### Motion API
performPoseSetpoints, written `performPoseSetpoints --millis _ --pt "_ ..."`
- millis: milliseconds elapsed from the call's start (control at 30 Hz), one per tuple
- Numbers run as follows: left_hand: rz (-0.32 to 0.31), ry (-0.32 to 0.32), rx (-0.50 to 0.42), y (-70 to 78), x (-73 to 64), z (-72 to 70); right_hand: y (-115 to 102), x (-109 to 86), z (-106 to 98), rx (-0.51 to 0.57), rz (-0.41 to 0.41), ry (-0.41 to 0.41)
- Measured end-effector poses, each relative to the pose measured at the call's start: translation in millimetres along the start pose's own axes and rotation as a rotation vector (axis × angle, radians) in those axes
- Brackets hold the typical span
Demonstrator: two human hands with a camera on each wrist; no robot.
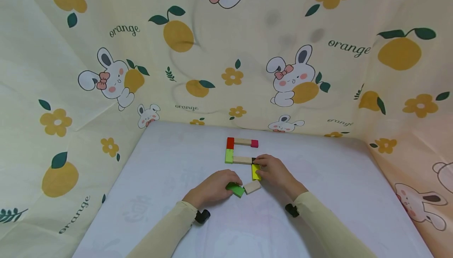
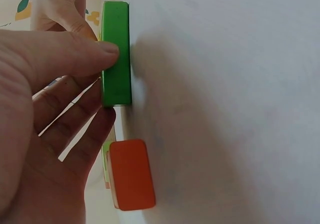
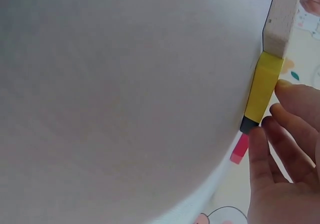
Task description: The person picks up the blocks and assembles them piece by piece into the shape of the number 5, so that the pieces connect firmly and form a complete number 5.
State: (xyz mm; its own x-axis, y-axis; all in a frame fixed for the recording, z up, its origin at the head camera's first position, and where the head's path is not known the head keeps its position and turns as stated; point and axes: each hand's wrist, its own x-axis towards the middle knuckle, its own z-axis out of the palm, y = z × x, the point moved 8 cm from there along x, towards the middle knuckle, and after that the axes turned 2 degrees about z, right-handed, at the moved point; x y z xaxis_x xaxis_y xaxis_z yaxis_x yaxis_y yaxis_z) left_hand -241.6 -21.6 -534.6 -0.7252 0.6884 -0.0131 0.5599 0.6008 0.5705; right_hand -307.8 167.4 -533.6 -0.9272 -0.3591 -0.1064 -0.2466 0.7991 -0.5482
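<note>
My left hand (image 1: 217, 187) pinches a green block (image 1: 236, 189) at the near end of a line of blocks, the thumb flat on its side in the left wrist view. Beside the green block lies a plain wooden block (image 1: 252, 187), set at a slant. My right hand (image 1: 277, 171) is at a yellow block (image 3: 265, 86) and a small black block (image 3: 249, 124). Its thumb tip rests along the yellow block's side, and its fingertips touch the black one with fingers fairly straight. The black block sits against the yellow block's far end.
Farther back, a red block (image 1: 230, 143), a light green block (image 1: 229, 156), two wooden blocks (image 1: 242, 142) and a pinkish-red block (image 1: 255, 143) continue the shape. An orange-red block (image 2: 132, 174) shows below the left fingers. A patterned cloth (image 1: 226, 53) hangs behind the white table (image 1: 159, 163).
</note>
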Motion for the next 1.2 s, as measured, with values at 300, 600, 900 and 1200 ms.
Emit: performPoseSetpoints --millis 300,600,900,1200 --pt "-0.041 -0.003 -0.017 -2.5 -0.9 1.1 2.9 -10.0 -5.4 0.03 -0.025 0.067" --pt "-0.094 0.128 -0.079 -9.6 -15.1 -17.6 -9.0 -39.0 -5.8 0.042 -0.017 0.037" --pt "-0.175 0.225 -0.13 -41.4 -20.5 -46.1 -47.5 -62.6 4.9 -0.049 -0.246 -0.041" --pt "-0.212 0.223 -0.173 -61.0 -30.2 -47.4 -59.3 -73.1 14.1 -0.066 -0.301 -0.088"
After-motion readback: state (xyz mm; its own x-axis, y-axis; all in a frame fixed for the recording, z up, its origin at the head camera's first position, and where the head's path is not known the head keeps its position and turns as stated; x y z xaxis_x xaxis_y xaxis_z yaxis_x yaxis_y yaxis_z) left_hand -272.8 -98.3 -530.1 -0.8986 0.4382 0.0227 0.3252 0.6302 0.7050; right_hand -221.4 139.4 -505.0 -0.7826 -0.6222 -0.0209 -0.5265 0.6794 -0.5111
